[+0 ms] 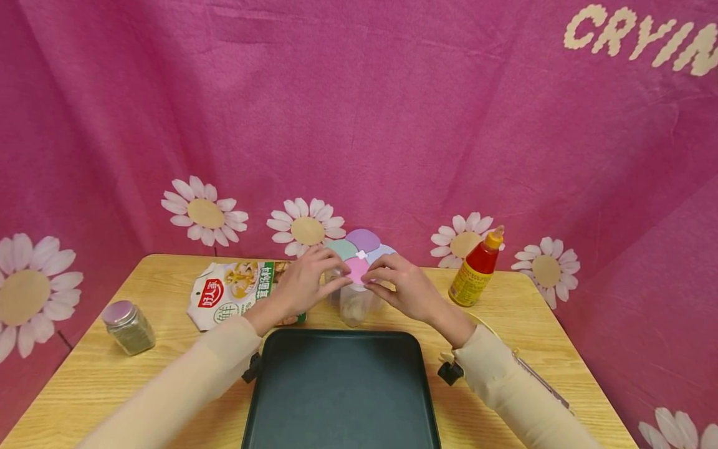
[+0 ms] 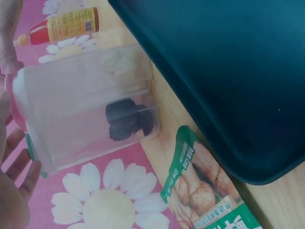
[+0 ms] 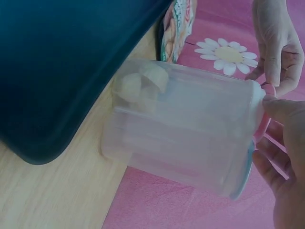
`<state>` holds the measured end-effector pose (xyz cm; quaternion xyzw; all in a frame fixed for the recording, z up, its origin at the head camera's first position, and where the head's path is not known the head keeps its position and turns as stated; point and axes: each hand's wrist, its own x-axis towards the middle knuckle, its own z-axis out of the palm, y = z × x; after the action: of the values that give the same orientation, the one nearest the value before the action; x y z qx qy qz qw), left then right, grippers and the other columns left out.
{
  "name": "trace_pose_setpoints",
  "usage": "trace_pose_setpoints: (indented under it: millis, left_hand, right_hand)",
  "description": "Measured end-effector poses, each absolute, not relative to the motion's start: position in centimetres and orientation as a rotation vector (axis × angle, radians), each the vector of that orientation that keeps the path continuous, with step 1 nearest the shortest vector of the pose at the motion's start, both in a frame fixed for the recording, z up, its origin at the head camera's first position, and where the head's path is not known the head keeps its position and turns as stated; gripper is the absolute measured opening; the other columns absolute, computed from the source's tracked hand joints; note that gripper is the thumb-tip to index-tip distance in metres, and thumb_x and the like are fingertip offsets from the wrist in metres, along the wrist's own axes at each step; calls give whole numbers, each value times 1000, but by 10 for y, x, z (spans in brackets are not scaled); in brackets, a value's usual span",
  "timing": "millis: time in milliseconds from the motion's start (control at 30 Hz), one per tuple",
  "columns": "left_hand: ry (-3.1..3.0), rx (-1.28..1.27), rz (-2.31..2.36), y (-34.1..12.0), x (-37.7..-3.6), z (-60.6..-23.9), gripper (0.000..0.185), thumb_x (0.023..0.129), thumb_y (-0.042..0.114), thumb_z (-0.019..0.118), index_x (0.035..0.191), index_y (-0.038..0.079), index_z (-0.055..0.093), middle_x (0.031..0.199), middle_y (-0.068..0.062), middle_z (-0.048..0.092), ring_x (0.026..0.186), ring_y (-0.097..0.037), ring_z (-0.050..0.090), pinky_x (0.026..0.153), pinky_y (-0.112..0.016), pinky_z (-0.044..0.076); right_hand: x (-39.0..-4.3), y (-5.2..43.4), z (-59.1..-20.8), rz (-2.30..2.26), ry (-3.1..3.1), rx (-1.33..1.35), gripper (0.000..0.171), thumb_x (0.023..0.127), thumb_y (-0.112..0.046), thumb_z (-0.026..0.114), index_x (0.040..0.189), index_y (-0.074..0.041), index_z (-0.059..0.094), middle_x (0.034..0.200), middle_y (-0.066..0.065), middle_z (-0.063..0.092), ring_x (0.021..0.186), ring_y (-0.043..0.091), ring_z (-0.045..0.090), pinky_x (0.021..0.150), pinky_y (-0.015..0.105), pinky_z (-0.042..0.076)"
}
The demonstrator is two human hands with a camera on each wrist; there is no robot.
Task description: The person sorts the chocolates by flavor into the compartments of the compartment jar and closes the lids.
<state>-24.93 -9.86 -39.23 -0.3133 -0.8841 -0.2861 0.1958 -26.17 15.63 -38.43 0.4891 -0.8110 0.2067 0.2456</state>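
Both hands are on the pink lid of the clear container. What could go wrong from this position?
1. The clear container is tall and stands close to the dark tray; pulling on the pink lid might tip it.
2. The left hand and right hand grip only the top, so the contents may spill if the lid pops open.

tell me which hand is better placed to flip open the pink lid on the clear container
Right, probably. The right hand's fingers pinch the round pink lid's edge on the clear four-compartment plastic container, while the left hand steadies its side.
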Motion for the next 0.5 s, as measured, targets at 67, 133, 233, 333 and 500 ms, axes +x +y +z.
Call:
trace_pose_setpoints:
  millis: [67, 133, 233, 333, 500]
  left_hand:
    - [-2480, -869, -810, -98, -249, -393, 23, 90, 33, 84, 107, 18, 80, 108, -2, 75, 108, -21, 62, 93, -42, 59]
    - [-2487, -856, -823, -97, -249, -394, 23, 90, 33, 84, 107, 18, 80, 109, -1, 74, 110, -21, 61, 95, -41, 59]
    - [-2491, -845, -842, -97, -248, -395, 24, 90, 33, 84, 107, 17, 80, 110, -2, 74, 111, -21, 60, 96, -42, 59]
    - [-2490, -837, -856, -97, -248, -396, 23, 90, 33, 84, 107, 17, 80, 111, -2, 74, 112, -22, 60, 97, -42, 59]
    - [-2485, -832, -863, -97, -249, -399, 22, 90, 32, 84, 105, 16, 80, 111, -3, 73, 113, -22, 58, 98, -44, 58]
  right_hand:
    - [-262, 156, -385, 563, -2204, 1333, 26, 80, -7, 90, 104, -10, 82, 102, 6, 74, 91, 18, 66, 76, 27, 61]
    - [-263, 156, -384, 564, -2198, 1329, 26, 79, -6, 91, 103, -10, 82, 101, 6, 74, 90, 18, 66, 76, 27, 61]
    - [-262, 155, -385, 564, -2207, 1314, 24, 80, -7, 90, 102, -11, 82, 100, 5, 74, 90, 18, 67, 76, 28, 61]
    - [-261, 154, -386, 573, -2223, 1294, 22, 80, -8, 90, 101, -11, 82, 100, 5, 74, 90, 18, 67, 75, 28, 61]
    - [-259, 152, -387, 595, -2231, 1273, 21, 80, -8, 90, 100, -11, 83, 100, 6, 74, 89, 18, 66, 73, 28, 60]
